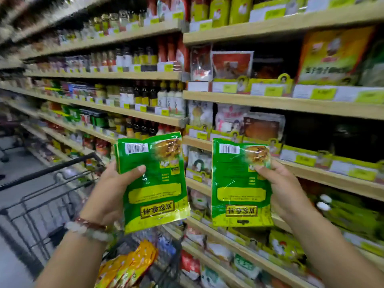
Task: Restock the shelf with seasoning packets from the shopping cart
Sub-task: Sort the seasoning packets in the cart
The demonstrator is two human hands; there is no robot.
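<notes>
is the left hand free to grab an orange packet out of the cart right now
Probably not: the left hand grips a green packet. The orange packets lie uncovered in the cart right below it.

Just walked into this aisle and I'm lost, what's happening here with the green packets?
A person is restocking. The left hand grips one green packet and the right hand grips another green packet, both upside down in front of the shelves. The shopping cart below holds more packets. Neither green one is shelved yet.
</notes>
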